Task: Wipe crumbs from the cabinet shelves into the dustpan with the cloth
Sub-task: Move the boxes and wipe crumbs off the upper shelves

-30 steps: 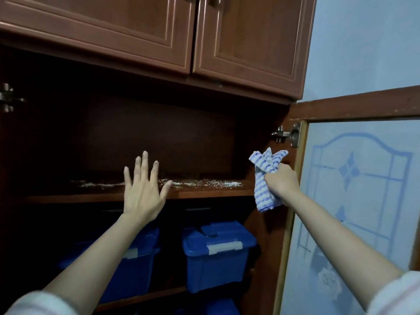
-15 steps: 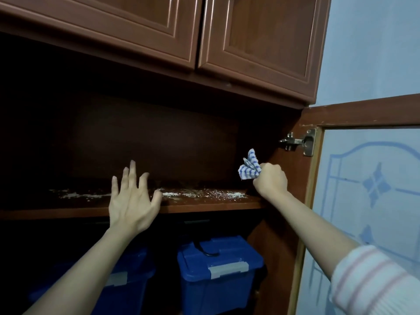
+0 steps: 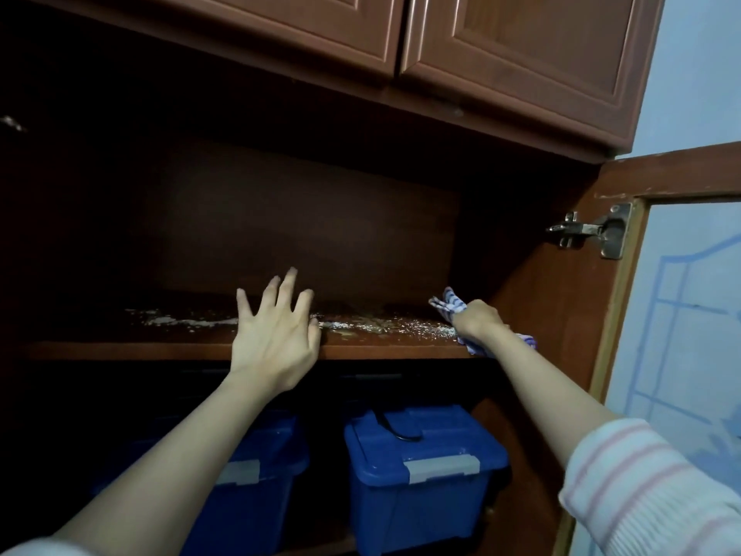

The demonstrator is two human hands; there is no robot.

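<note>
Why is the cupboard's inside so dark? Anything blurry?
Head view: the brown wooden cabinet interior sits in deep shadow, nearly black at left; the pale crumbs catch light; the left hand looks slightly soft; the wide lens bows straight edges.

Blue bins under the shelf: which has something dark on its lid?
The right blue bin: a dark curved item lies on its lid. The left blue bin, partly behind a forearm, shows none.

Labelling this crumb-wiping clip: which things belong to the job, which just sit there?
Job: striped cloth, right hand gripping it, crumbs, shelf, left hand.
Idle: left blue box, right blue box, door hinge, upper cabinet doors.
</note>
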